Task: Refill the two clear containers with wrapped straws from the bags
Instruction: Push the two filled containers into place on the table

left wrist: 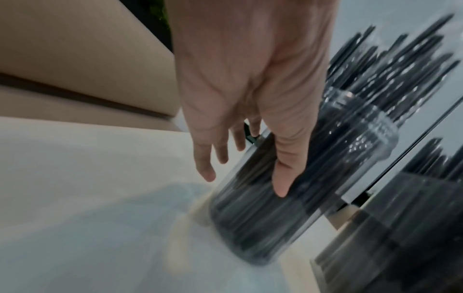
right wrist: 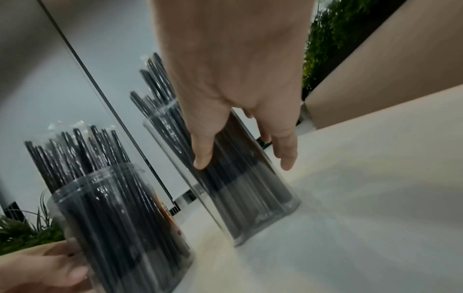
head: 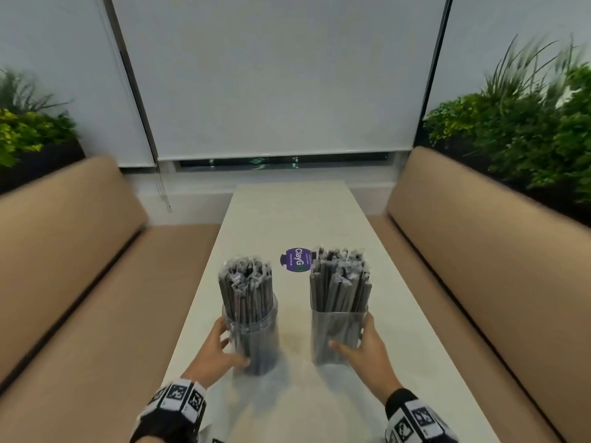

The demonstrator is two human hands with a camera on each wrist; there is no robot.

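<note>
Cream table (head: 319,219), tan benches (head: 479,251); white blinds (head: 275,75)

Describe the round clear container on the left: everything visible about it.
The round container is a clear, plastic-looking cylinder with a ridged neck and no lid, standing upright on the pale table, left of the square container and apart from it. It is packed with dark wrapped straws that rise well above its rim, their clear wrapper ends bunched on top. The left hand holds its lower half, thumb on the near side, fingers round the outer side. The picture is blurred by motion.
</note>
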